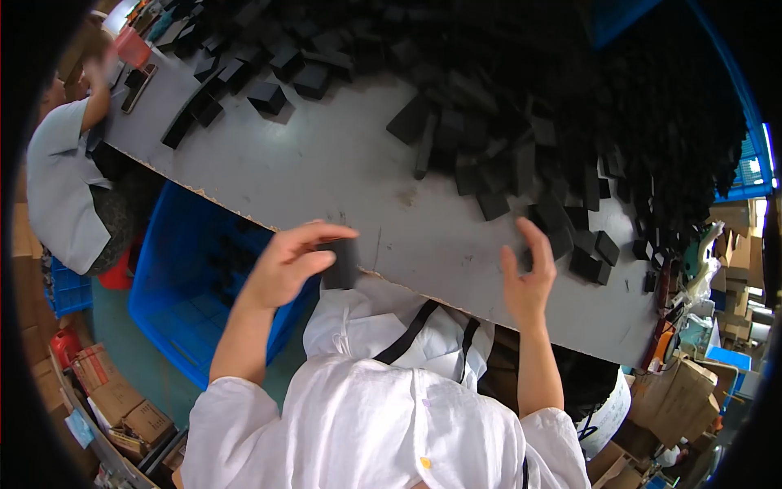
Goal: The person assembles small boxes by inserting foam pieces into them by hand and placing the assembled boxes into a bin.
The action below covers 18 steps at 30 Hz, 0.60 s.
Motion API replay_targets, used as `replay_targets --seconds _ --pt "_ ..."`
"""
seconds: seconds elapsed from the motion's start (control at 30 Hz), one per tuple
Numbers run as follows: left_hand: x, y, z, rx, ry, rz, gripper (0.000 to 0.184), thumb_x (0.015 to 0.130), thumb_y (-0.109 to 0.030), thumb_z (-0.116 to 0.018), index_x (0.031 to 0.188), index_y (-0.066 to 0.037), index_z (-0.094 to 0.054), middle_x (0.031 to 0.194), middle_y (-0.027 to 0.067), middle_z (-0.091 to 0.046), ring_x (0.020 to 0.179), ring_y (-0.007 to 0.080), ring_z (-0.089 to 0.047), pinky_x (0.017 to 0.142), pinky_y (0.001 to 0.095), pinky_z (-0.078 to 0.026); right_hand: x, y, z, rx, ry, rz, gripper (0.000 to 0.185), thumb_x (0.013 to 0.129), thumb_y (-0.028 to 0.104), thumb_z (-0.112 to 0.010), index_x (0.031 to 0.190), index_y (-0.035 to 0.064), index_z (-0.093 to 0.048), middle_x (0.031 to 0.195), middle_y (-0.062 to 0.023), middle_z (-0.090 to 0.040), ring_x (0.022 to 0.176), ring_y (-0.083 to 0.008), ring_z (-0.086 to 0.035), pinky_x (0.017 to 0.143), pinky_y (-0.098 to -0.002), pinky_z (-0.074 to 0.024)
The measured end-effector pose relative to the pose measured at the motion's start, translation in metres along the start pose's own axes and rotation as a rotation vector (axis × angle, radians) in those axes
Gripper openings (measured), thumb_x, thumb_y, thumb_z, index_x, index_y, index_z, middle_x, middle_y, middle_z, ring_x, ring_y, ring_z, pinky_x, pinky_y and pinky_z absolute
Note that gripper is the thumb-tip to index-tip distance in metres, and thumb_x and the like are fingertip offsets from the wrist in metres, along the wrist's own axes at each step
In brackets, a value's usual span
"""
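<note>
My left hand is at the table's front edge, with its thumb and fingers closed on a black block, slightly blurred. A blue bin stands below that hand, off the table edge, with dark pieces inside. Over the table to the right, my right hand has its thumb and index finger apart. A black block lies right beside its fingertips; whether they touch cannot be made out. More loose blocks lie just right of this hand.
A large heap of black blocks covers the back and right of the grey table. A phone-like object lies far left, near another person at the table. Cardboard boxes stand on the left, and more boxes on the right.
</note>
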<state>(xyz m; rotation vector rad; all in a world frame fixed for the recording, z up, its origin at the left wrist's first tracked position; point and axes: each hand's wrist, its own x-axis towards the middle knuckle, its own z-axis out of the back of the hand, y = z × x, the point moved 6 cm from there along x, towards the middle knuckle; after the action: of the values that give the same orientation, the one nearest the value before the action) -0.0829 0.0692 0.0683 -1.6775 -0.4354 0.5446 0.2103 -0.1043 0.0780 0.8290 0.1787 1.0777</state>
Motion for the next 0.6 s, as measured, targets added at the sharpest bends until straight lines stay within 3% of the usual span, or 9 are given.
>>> replay_targets --seconds 0.03,0.07,0.1,0.17,0.27,0.4,0.47,0.5,0.6 --pt "-0.018 -0.016 0.035 0.298 0.019 0.035 0.036 0.088 -0.016 -0.063 0.120 -0.001 -0.068 0.106 0.0076 -0.062 0.094 0.0137 -0.058 0.082 0.0272 -0.050 0.008 -0.014 0.015 -0.212 -0.109 0.021 0.046 0.084 0.011 -0.071 0.127 0.0025 -0.059 0.126 -0.0176 -0.060 0.118 -0.0358 -0.057 0.102 -0.0426 -0.0441" --pt "-0.036 -0.029 0.064 0.530 -0.100 0.200 0.044 0.087 -0.018 -0.066 0.128 -0.005 -0.064 0.113 0.0094 -0.060 0.097 0.0169 -0.058 0.083 0.0294 -0.050 0.010 -0.033 0.019 -0.300 -0.143 -0.009 0.048 0.083 0.011 -0.071 0.129 0.0043 -0.059 0.133 -0.0180 -0.056 0.125 -0.0386 -0.050 0.105 -0.0447 -0.0410" --pt "-0.047 -0.047 0.087 0.841 -0.332 0.216 0.053 0.085 -0.023 -0.070 0.135 -0.009 -0.060 0.125 0.0117 -0.057 0.109 0.0259 -0.059 0.091 0.0357 -0.050 0.015 -0.048 0.021 -0.372 -0.148 0.005 0.050 0.082 0.012 -0.072 0.129 0.0055 -0.059 0.138 -0.0176 -0.052 0.128 -0.0386 -0.047 0.107 -0.0464 -0.0386" --pt "-0.046 -0.041 0.150 1.218 -0.630 0.064 0.071 0.082 -0.033 -0.076 0.144 -0.013 -0.050 0.145 0.0177 -0.044 0.134 0.0397 -0.043 0.109 0.0473 -0.038 0.034 -0.054 0.027 -0.527 -0.186 0.103 0.048 0.083 0.013 -0.072 0.129 0.0078 -0.059 0.138 -0.0171 -0.051 0.128 -0.0384 -0.046 0.108 -0.0481 -0.0369" --pt "-0.004 -0.012 0.218 1.473 -0.891 -0.107 0.075 0.086 -0.034 -0.072 0.151 -0.018 -0.038 0.156 0.0198 -0.027 0.137 0.0421 -0.037 0.114 0.0528 -0.030 0.076 -0.086 0.045 -0.406 -0.341 0.058 0.042 0.087 0.015 -0.069 0.127 0.0064 -0.060 0.138 -0.0160 -0.054 0.127 -0.0358 -0.049 0.107 -0.0444 -0.0387" --pt "0.048 0.033 0.263 1.524 -0.854 -0.086 0.060 0.093 -0.026 -0.063 0.148 -0.016 -0.042 0.147 0.0223 -0.043 0.132 0.0421 -0.044 0.111 0.0529 -0.033 0.109 -0.162 0.095 -0.324 -0.503 -0.107 0.035 0.085 0.012 -0.066 0.120 0.0047 -0.064 0.119 -0.0163 -0.064 0.113 -0.0338 -0.059 0.097 -0.0407 -0.0467" --pt "0.063 0.030 0.241 1.454 -0.811 -0.283 0.056 0.091 -0.016 -0.063 0.143 -0.006 -0.046 0.129 0.0217 -0.057 0.120 0.0403 -0.053 0.102 0.0481 -0.042 0.110 -0.195 0.124 -0.362 -0.581 -0.235 0.034 0.084 0.013 -0.066 0.116 0.0045 -0.065 0.111 -0.0163 -0.066 0.107 -0.0338 -0.061 0.094 -0.0405 -0.0480" --pt "0.066 0.018 0.223 1.401 -0.833 -0.383 0.059 0.089 -0.011 -0.064 0.144 -0.008 -0.045 0.124 0.0210 -0.058 0.115 0.0401 -0.054 0.099 0.0469 -0.043 0.108 -0.213 0.137 -0.379 -0.598 -0.290 0.034 0.083 0.014 -0.066 0.116 0.0049 -0.066 0.112 -0.0164 -0.066 0.107 -0.0337 -0.061 0.094 -0.0406 -0.0478" --pt "0.072 0.012 0.230 1.290 -1.024 -0.298 0.062 0.088 -0.010 -0.068 0.145 -0.013 -0.043 0.120 0.0208 -0.052 0.112 0.0392 -0.053 0.097 0.0453 -0.044 0.111 -0.253 0.155 -0.401 -0.582 -0.363 0.035 0.082 0.016 -0.067 0.115 0.0058 -0.066 0.113 -0.0172 -0.066 0.111 -0.0340 -0.061 0.096 -0.0413 -0.0473"
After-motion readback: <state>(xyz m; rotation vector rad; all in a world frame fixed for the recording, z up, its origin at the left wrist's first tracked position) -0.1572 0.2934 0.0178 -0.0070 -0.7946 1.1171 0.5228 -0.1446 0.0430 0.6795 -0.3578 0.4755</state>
